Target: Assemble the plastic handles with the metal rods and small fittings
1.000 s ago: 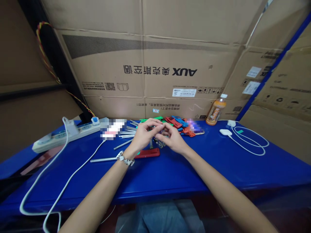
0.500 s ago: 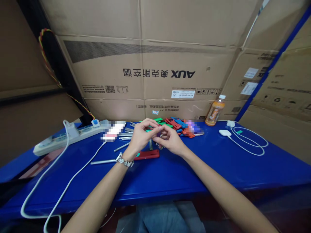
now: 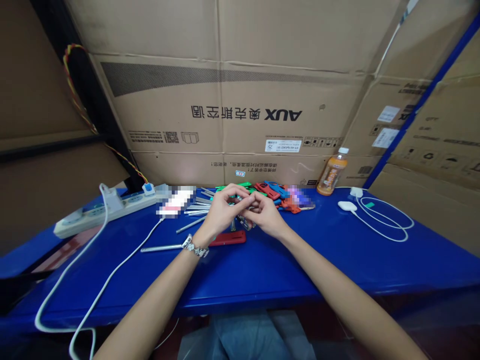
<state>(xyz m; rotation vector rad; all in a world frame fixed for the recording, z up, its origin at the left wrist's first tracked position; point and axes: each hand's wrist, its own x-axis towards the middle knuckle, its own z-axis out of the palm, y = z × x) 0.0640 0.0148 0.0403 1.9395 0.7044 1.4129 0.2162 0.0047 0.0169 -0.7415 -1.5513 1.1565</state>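
My left hand [image 3: 227, 207] and my right hand [image 3: 265, 216] meet above the table, thumbs and fingertips pressed together. Both are closed in a pinch; whatever is between them is small and mostly hidden by the fingers. Just under the hands lies a red plastic handle piece [image 3: 233, 238] with a long slot. A metal rod [image 3: 161, 248] reaches left from beside my left wrist. Behind my left hand several silver metal rods [image 3: 197, 208] lie loosely together. Past my right hand is a pile of red, blue and green plastic pieces [image 3: 267, 190].
An orange drink bottle [image 3: 332, 172] stands at the back right, near a white charger with a coiled cable [image 3: 403, 227]. At left are a power strip [image 3: 108, 210], a blurred-out phone [image 3: 177, 201] and white cables. A cardboard wall [image 3: 240, 80] closes the back of the blue table [image 3: 300, 270].
My left hand has shifted slightly to the right and the fingertips have drawn closer together. The things on the table lie as before.
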